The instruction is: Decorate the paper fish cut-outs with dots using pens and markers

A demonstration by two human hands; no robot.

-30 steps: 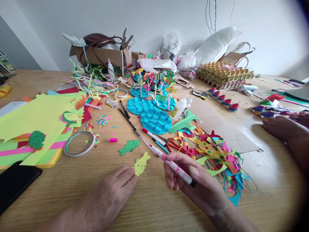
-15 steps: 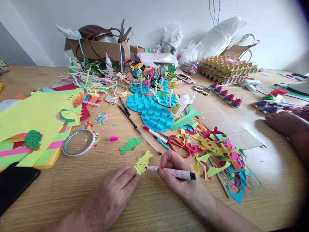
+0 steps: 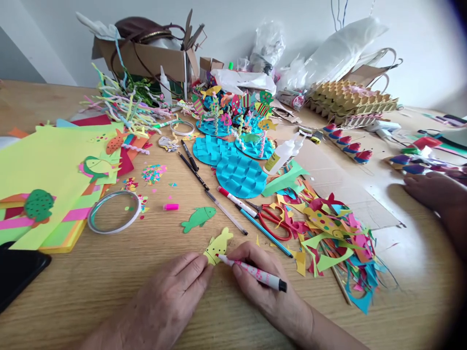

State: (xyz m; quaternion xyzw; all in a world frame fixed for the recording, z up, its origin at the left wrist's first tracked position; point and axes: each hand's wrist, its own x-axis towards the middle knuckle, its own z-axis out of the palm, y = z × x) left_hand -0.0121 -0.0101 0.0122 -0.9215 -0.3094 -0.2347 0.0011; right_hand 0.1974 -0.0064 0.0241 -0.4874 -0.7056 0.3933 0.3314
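My left hand point(image 3: 164, 296) has its fingers narrow, side by side, holding the head end of a yellow, dotted paper fish point(image 3: 219, 243) against the pale wooden counter point(image 3: 120, 282), I judge so the light cutout cannot slide under the nib. I cannot tell where that thumb sits. My right hand point(image 3: 266, 287) has its fingers pinched round a white marker with a pink pattern and black end point(image 3: 255, 273), gripped near the front, probably for fine control; its red tip meets the fish's body. Just beyond lies 1 green paper fish point(image 3: 199, 218), flat and apart from my fingers, perhaps set there to be near without crowding me. A bright pink plastic cap point(image 3: 171, 207) rests to its left. To the right, a light-blue pen point(image 3: 264, 232) lies beside red-handled scissors point(image 3: 277, 221), within easy reach, near a heap of multicoloured paper scraps point(image 3: 335, 238). Farther back, 2 white glue bottles point(image 3: 279, 156) stand upright beside a round blue paper mat point(image 3: 241, 176).
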